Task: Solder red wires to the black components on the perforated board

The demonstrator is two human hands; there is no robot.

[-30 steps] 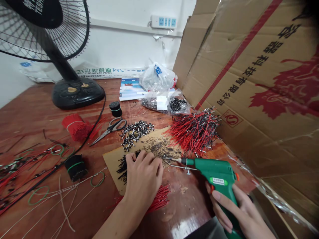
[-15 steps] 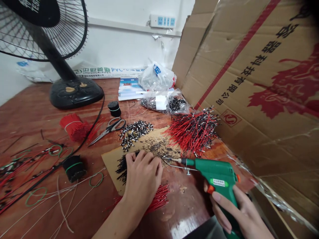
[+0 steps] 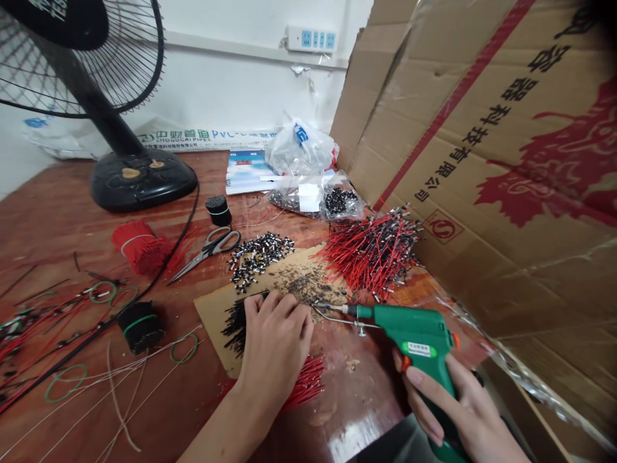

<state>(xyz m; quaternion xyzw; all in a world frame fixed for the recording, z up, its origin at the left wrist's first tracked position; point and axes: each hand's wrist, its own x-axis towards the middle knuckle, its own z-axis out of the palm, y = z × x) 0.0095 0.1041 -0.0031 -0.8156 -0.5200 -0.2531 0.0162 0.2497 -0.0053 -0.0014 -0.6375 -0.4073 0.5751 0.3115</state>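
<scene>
In my right hand (image 3: 457, 399) is a green soldering gun (image 3: 412, 325), gripped by its handle with a finger at the orange trigger. Its thin tip and solder feed tube point left, ending close to the fingers of my left hand (image 3: 279, 328). That hand is closed, its fingers curled down over the cardboard sheet (image 3: 212, 321); the fingertips and whatever they hold are hidden. Short black wires (image 3: 234, 328) stick out on its left side. Partly under the left wrist and forearm lies a bunch of red wires (image 3: 308, 379).
Small metal-and-black parts (image 3: 260, 254) lie behind the cardboard, beside scissors (image 3: 207, 251). A heap of red wires with black parts (image 3: 373, 251) sits near the large carton (image 3: 472, 257) on the right. A fan (image 3: 142, 180), wire bundles (image 3: 139, 244) and loose wires occupy the left.
The whole view has shifted very slightly to the left. Both hands and the soldering gun keep nearly the same positions relative to each other.
</scene>
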